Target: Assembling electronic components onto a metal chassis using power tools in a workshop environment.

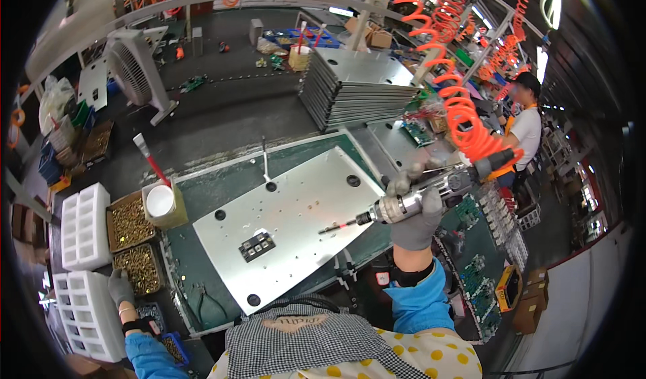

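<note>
Gloved right fingers wrap tight round the power driver (441, 194), right hand (418, 221) over the plate's right edge. Left hand (121, 288) sits beside the brass-coloured fasteners (139, 269); can't tell if those fingers pinch anything. The metal plate (309, 184) lies aslant, one corner near the table's (198, 194) near edge, black block (256, 246) on top.

Right of centre you have a grey glove (416, 225) and a silver-and-black driver (454, 182), mid-frame a silvery-white plate (296, 211) and green mat (202, 196), at upper right orange coiled hose (464, 113), and along the bottom your blue sleeves (420, 301), black-and-white checked apron (289, 345) and yellow-dotted cream cloth (431, 357).
</note>
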Available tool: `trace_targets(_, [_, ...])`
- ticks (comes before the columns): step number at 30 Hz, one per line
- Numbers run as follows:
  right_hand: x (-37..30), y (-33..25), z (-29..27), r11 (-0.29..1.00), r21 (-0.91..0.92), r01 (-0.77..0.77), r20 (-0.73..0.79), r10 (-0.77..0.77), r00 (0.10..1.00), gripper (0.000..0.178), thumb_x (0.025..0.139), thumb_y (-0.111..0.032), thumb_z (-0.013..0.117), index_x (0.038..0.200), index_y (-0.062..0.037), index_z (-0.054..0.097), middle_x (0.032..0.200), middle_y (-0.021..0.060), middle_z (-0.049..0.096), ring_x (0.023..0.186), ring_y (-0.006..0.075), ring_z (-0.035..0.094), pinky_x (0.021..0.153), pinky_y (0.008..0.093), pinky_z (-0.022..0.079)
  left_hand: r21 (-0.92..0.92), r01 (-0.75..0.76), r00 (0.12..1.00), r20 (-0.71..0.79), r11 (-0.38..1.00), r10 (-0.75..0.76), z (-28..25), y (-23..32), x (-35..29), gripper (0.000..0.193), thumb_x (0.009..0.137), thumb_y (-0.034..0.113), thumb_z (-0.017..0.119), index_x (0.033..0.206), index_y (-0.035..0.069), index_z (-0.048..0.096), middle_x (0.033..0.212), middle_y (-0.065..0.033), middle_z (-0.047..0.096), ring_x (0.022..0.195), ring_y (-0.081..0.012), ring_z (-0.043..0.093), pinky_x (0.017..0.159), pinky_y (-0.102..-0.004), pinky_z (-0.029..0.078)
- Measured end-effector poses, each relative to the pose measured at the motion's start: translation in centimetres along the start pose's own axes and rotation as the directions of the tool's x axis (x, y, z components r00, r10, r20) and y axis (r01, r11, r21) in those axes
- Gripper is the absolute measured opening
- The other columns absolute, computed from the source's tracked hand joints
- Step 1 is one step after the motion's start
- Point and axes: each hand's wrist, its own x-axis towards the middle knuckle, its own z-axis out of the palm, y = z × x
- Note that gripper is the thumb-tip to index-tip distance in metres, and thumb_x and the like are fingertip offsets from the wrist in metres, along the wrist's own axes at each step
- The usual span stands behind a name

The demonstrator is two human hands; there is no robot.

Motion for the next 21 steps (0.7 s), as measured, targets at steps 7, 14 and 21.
trace_targets(7, [0.7,3.7,5.4,0.996,-0.08,0.046,0.16,-0.033,0.987,0.041,0.084,-0.004,0.061,0.119,-0.0212,0.053,0.106,0.0038,0.059,0.09,0.02,0.062,0.067,0.0384,0.056,-0.253,0.188,0.982,0.027,0.949,-0.187,1.2,-3.7,0.0,0.03,0.086,0.019,0.064,0.109,-0.001,0.066,0.08,-0.0087,0.066,0.065,-0.0145,0.059,0.059,-0.0289,0.047])
trace_targets(14, [0.3,6.4,8.7,0.997,-0.028,-0.066,0.128,0.07,0.989,0.041,0.084,-0.009,0.058,0.123,-0.0216,0.051,0.106,0.0042,0.057,0.091,0.0189,0.06,0.069,0.0378,0.055,-0.934,0.345,0.933,0.352,0.095,0.069,-5.0,16.2,-11.0,0.039,0.091,0.011,0.057,0.128,-0.003,0.052,0.089,-0.0027,0.06,0.072,-0.0099,0.055,0.062,-0.0214,0.046])
trace_targets(21, [-0.4,8.4,11.1,0.995,-0.087,0.058,0.268,-0.033,0.963,0.048,0.084,-0.008,0.057,0.131,-0.0123,0.046,0.109,0.0078,0.055,0.086,0.0198,0.059,0.068,0.0349,0.055,-0.667,0.744,0.552,0.582,-0.037,0.597,-1.8,25.3,-15.8,0.04,0.094,0.019,0.058,0.126,-0.004,0.05,0.107,-0.0097,0.059,0.082,-0.0106,0.057,0.075,-0.0216,0.048])
